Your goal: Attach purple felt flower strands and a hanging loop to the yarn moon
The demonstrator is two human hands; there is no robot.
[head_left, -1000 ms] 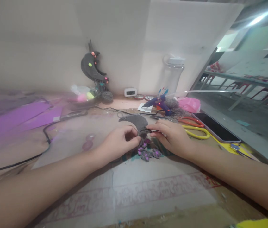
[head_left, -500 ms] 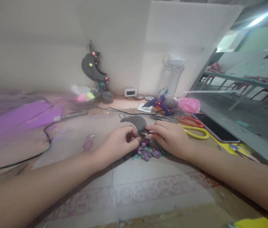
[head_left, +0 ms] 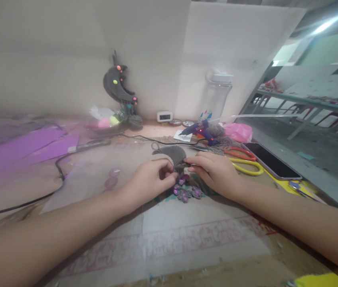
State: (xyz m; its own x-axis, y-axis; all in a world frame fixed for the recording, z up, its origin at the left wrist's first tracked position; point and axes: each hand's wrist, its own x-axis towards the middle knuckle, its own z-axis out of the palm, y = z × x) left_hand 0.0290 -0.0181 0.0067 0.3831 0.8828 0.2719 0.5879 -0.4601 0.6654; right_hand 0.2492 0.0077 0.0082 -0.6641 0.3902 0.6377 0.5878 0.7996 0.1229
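A grey crescent moon ornament (head_left: 173,152) lies on the table between my hands, with a small loop at its far tip. My left hand (head_left: 153,175) is closed at its lower left side, thumb and fingers pinched together on its edge. From the right, my right hand (head_left: 213,171) pinches the ornament's near tip between thumb and fingers. Several small grey yarn flowers with purple centres (head_left: 184,195) rest just below the hands. The fingertips partly cover where the flowers meet the crescent.
A blue glue gun (head_left: 200,129) with red lights stands behind the hands. Orange- and yellow-handled scissors (head_left: 246,166) and a phone (head_left: 272,161) lie at right. A black cable (head_left: 58,167) crosses the left. Another decorated crescent (head_left: 116,83) hangs on the wall above a small digital clock (head_left: 165,116).
My right fingers have shifted very slightly at the crescent's near tip. My left hand and the flowers stay almost where they were.
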